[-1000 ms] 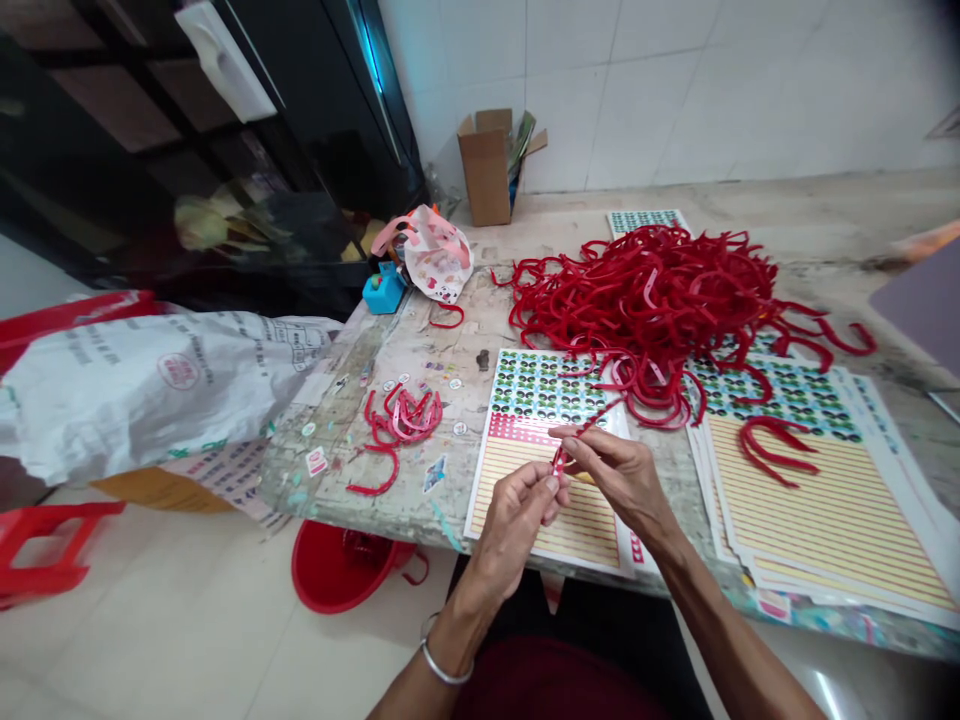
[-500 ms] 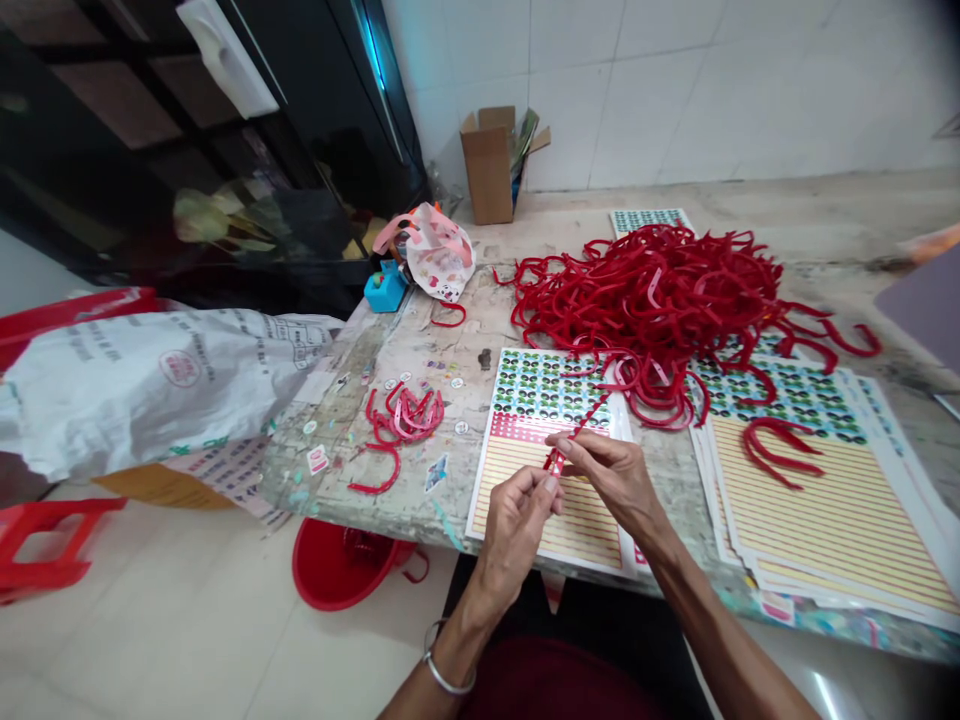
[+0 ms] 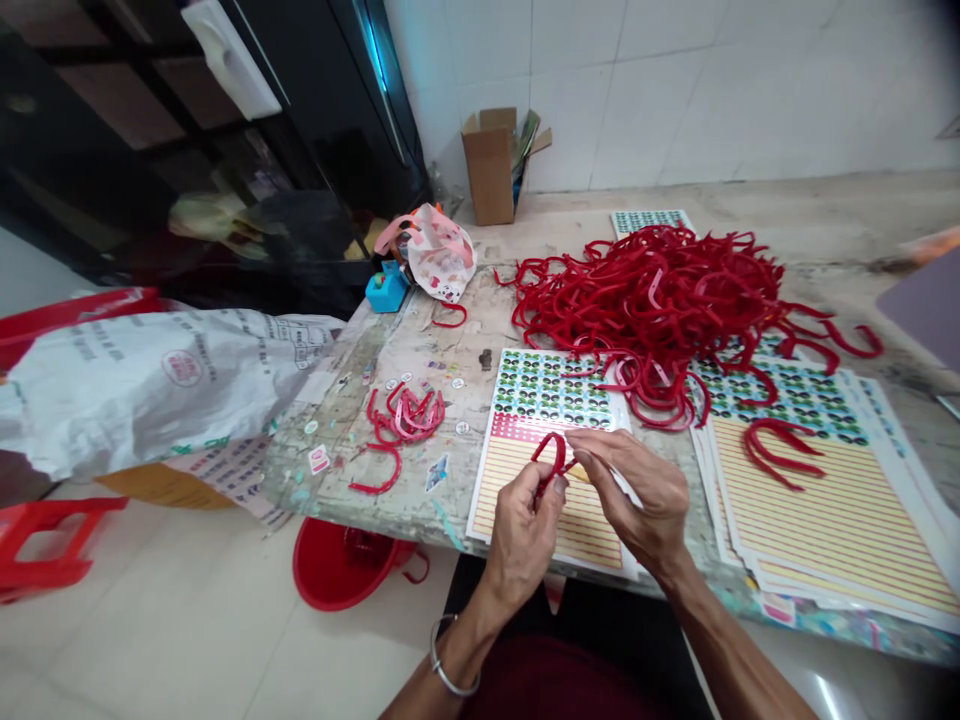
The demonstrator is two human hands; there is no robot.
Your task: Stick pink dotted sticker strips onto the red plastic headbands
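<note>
A curved red band (image 3: 559,447) is pinched between the thumb and fingers of my left hand (image 3: 523,520), its loop standing up above the fingertips. My right hand (image 3: 637,490) is closed at the band's right side, thumb and fingertips together on its end. Both hands are over a sticker sheet (image 3: 551,390) printed with green and blue pictures, a pink dotted row and yellow-and-red stripes. Behind it lies a large pile of red bands (image 3: 652,290). A smaller group of red bands (image 3: 412,415) lies left of the sheet.
More striped sheets (image 3: 832,500) are stacked to the right with loose bands on top. At the back stand a cardboard box (image 3: 487,175), a small patterned bag (image 3: 442,260) and a blue container (image 3: 386,290). A red bucket (image 3: 330,570) sits on the floor below the table edge (image 3: 420,535).
The band, stretched out and slanting toward the pile before, is now bent into a loop. My right hand has shifted slightly right and turned; my left hand has moved slightly right.
</note>
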